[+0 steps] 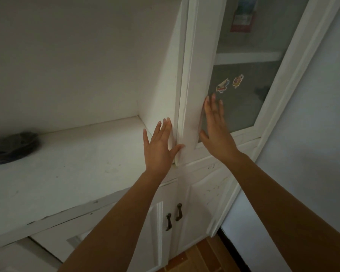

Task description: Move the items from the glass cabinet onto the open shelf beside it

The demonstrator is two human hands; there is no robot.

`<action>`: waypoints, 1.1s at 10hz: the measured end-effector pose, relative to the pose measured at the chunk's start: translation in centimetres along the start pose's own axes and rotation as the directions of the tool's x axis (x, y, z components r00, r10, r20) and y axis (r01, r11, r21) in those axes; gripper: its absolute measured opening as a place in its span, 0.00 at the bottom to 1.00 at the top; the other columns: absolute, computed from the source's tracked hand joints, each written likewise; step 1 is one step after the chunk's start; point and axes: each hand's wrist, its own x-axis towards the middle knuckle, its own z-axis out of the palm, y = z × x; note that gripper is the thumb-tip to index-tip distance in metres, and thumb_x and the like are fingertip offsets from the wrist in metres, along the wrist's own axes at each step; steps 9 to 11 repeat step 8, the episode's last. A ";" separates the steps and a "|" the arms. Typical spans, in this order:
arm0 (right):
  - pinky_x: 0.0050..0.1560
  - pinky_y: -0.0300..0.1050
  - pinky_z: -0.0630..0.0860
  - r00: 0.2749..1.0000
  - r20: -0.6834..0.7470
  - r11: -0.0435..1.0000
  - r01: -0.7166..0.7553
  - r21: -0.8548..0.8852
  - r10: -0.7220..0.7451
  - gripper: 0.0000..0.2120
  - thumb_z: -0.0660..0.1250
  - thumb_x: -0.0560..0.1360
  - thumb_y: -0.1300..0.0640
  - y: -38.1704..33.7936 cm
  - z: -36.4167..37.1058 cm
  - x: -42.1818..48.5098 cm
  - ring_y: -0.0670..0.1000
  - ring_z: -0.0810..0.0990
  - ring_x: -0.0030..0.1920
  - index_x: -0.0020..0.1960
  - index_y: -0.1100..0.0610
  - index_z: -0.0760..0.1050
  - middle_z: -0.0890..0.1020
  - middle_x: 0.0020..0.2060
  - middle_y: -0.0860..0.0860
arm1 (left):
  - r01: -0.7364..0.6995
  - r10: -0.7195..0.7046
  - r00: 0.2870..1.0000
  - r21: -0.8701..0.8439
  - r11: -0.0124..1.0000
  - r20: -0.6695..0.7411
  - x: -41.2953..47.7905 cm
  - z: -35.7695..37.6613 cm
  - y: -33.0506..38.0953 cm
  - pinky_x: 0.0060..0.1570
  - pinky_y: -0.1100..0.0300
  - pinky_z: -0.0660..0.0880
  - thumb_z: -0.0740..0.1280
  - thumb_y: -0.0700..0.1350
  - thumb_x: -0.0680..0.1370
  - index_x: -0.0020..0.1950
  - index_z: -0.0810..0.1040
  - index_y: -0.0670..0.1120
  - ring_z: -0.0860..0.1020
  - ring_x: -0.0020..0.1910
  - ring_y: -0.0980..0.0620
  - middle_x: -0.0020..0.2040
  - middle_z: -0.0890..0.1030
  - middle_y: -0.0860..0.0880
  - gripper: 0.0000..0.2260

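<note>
- head view: both hands up at the glass cabinet [243,79], door shut or nearly shut, white frame, two stickers [229,83] on the pane
- left hand [159,143] spread flat, fingers splayed, thumb hooked at the door's left frame edge near its bottom corner; nothing held, looks like it is feeling for the edge to pull the door open
- right hand [216,124] open and flat, fingertips against the lower left of the glass pane; holds nothing
- items to move: a red and blue package [242,15] sits on the upper shelf inside the cabinet, seen through the glass near the top edge; a dark shape [262,91] behind the lower pane, probably another item, too murky to name
- open shelf [82,160] lies left of the cabinet, touching its side wall; one dark blurred object [12,147] rests near the shelf's left end, cannot tell what it is
- lower cupboard doors [194,203] under the cabinet closed, two dark handles [174,215]
- progress: at the start by my read, door not yet open, the package still inside; opening, reaching in and carrying items across to the shelf all remain
</note>
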 end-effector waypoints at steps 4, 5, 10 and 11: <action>0.70 0.56 0.62 0.989 0.140 0.996 -0.059 0.069 0.049 0.30 0.60 0.77 0.61 -1.0 -4.3 -3.4 0.58 0.59 0.72 0.73 0.49 0.51 0.56 0.74 0.53 | 0.133 -0.124 0.978 -0.046 0.990 0.167 -0.8 -2.8 2.7 0.72 0.47 0.52 0.66 0.52 0.74 0.74 0.49 0.46 0.63 0.71 0.47 0.73 0.65 0.46 0.35; 0.69 0.52 0.61 0.990 0.135 0.998 -0.045 0.045 0.039 0.27 0.60 0.77 0.59 -1.3 -5.7 -5.1 0.56 0.59 0.72 0.72 0.49 0.53 0.58 0.74 0.53 | 0.076 -0.066 0.983 -0.048 0.996 0.174 -1.6 -3.9 3.1 0.72 0.45 0.55 0.67 0.52 0.74 0.74 0.53 0.46 0.62 0.72 0.47 0.73 0.64 0.46 0.34; 0.69 0.48 0.61 0.999 0.042 1.000 -0.003 -0.013 0.004 0.23 0.59 0.78 0.56 -1.8 -12.8 -10.8 0.53 0.63 0.70 0.71 0.53 0.57 0.65 0.71 0.53 | -0.121 0.133 0.986 -0.116 0.986 0.097 -4.1 -8.0 7.2 0.69 0.49 0.63 0.66 0.52 0.74 0.72 0.60 0.47 0.67 0.69 0.45 0.71 0.67 0.45 0.29; 0.69 0.48 0.61 0.999 0.042 1.000 -0.003 -0.013 0.004 0.23 0.59 0.78 0.56 -1.8 -12.8 -10.8 0.53 0.63 0.70 0.71 0.53 0.57 0.65 0.71 0.53 | -0.121 0.133 0.986 -0.116 0.986 0.097 -4.1 -8.0 7.2 0.69 0.49 0.63 0.66 0.52 0.74 0.72 0.60 0.47 0.67 0.69 0.45 0.71 0.67 0.45 0.29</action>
